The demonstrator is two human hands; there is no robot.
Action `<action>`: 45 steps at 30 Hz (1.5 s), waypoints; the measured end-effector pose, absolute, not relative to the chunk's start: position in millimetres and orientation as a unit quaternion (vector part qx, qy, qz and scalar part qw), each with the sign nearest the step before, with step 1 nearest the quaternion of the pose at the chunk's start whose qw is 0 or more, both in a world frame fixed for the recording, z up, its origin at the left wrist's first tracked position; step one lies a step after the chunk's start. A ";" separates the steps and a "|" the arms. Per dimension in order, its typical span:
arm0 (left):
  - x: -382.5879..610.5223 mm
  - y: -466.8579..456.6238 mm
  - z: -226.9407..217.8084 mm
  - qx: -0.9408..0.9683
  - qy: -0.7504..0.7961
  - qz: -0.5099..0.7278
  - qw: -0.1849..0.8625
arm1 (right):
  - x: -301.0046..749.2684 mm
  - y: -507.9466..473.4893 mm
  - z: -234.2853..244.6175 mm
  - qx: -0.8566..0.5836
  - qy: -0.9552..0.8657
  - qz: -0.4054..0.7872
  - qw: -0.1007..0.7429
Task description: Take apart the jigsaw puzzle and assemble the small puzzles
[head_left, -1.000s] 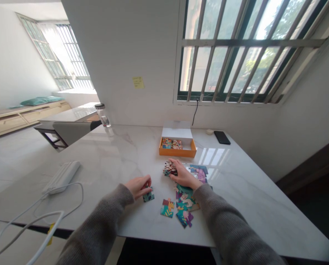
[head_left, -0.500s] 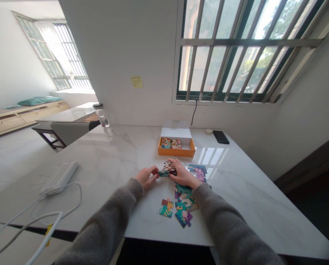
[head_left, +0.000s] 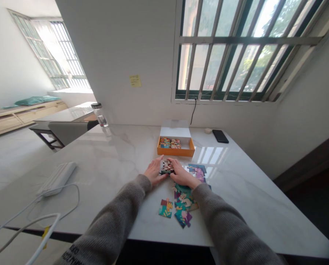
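Observation:
A stack of puzzle pieces [head_left: 167, 166] stands between my two hands just in front of the orange box. My left hand [head_left: 154, 172] presses against its left side, fingers stretched forward and thumb at the near edge. On the other side, my right hand [head_left: 182, 174] grips the stack with thumb and fingers. Partly under my right hand and wrist lie joined puzzle pieces [head_left: 184, 197] in teal and purple. A purple-and-blue section [head_left: 198, 171] shows beyond the wrist. One loose puzzle piece [head_left: 165, 208] lies nearer me, left of the joined ones.
Beyond my hands, the open orange box [head_left: 175, 151] holds more upright puzzle pieces. A black phone [head_left: 220, 136] and a small round white object [head_left: 207, 130] lie at the back right. A water bottle [head_left: 100, 115] stands back left; a white power strip [head_left: 58, 178] with cables lies left.
My left hand has moved right and turned, from pinching a piece at the stack's left end to pressing flat against its side. My right hand stays on the stack.

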State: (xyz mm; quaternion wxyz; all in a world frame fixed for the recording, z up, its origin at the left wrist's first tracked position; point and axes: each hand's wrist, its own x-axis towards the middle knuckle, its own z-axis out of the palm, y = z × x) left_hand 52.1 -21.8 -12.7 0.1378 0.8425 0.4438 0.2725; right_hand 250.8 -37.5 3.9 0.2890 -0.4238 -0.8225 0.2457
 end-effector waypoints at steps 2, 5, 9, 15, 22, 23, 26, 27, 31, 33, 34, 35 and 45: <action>58.5 -17.9 -16.2 0.848 0.432 0.264 0.154 | 249.5 -35.9 1.2 -0.424 -0.824 0.239 0.292; 65.7 -14.9 -17.9 0.850 0.428 0.260 0.167 | 248.2 -33.3 -3.0 -0.422 -0.828 0.231 0.290; 66.1 -13.1 -17.8 0.852 0.416 0.260 0.185 | 254.2 -32.1 0.5 -0.435 -0.831 0.211 0.276; 61.7 -12.2 -18.8 0.849 0.405 0.281 0.191 | 271.9 -71.0 35.8 -0.509 -0.791 0.074 0.333; 55.1 -6.0 -21.8 0.854 0.373 0.298 0.205 | 255.6 -158.1 37.0 -0.451 -0.874 0.067 0.165; 53.8 -4.8 -22.5 0.854 0.368 0.304 0.209 | 252.9 -163.3 33.1 -0.453 -0.876 0.065 0.155; 50.8 -2.2 -24.7 0.848 0.360 0.317 0.226 | 247.2 -166.1 24.6 -0.456 -0.877 0.070 0.136; 50.2 -1.7 -25.3 0.846 0.360 0.318 0.232 | 245.9 -164.5 23.8 -0.453 -0.879 0.078 0.129; 48.7 0.5 -27.2 0.840 0.354 0.316 0.263 | 242.2 -154.7 28.7 -0.431 -0.889 0.108 0.115; 47.6 2.4 -27.8 0.833 0.352 0.315 0.287 | 241.5 -148.3 31.9 -0.431 -0.888 0.097 0.125; 47.0 3.6 -28.1 0.829 0.352 0.314 0.300 | 241.6 -144.1 32.7 -0.437 -0.886 0.085 0.132; 46.4 4.7 -28.2 0.825 0.352 0.313 0.313 | 241.9 -139.1 32.8 -0.444 -0.883 0.070 0.137; 41.4 -1.0 -16.0 0.806 0.329 0.299 0.390 | 247.0 -83.2 22.0 -0.465 -0.867 -0.034 0.177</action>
